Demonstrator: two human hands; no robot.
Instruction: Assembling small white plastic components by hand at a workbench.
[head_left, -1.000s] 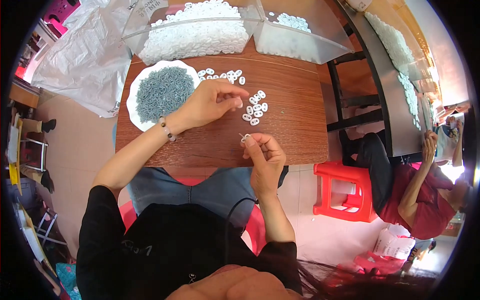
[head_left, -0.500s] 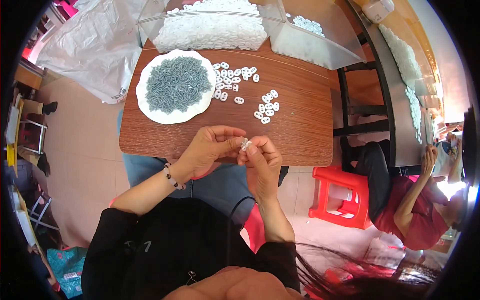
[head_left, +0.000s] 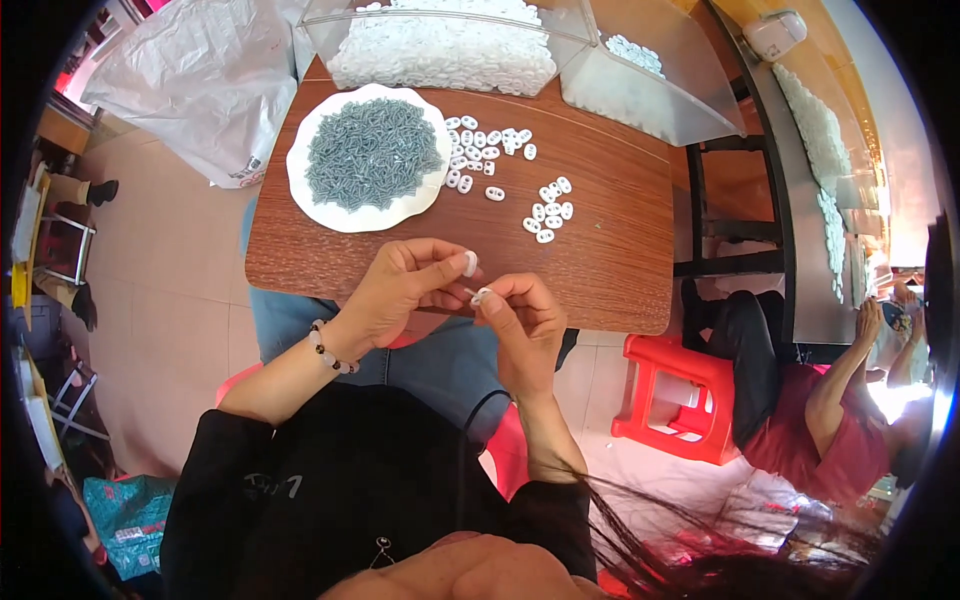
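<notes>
Near the table's front edge, my left hand (head_left: 405,285) pinches a small white oval plastic piece (head_left: 470,263) between thumb and fingertips. My right hand (head_left: 527,325) is closed on another small white piece (head_left: 481,296), just to the right and slightly nearer me. A narrow gap parts the two pieces; something thin seems to show between the fingertips, too small to make out. Beyond the hands lie loose white oval pieces with two holes (head_left: 495,194), in a larger group by the plate and a smaller group (head_left: 553,210) to its right.
A scalloped white plate (head_left: 300,190) heaped with small grey, spring-like pieces (head_left: 372,152) stands at the table's left. Clear bins (head_left: 440,50) of white pieces line the back. At right are a red stool (head_left: 675,400), a dark side table and a seated person (head_left: 825,420).
My hands have come slightly apart. The white parts, bunched together at both fingertips before, are now separate, one in each hand. The view has shifted a little.
</notes>
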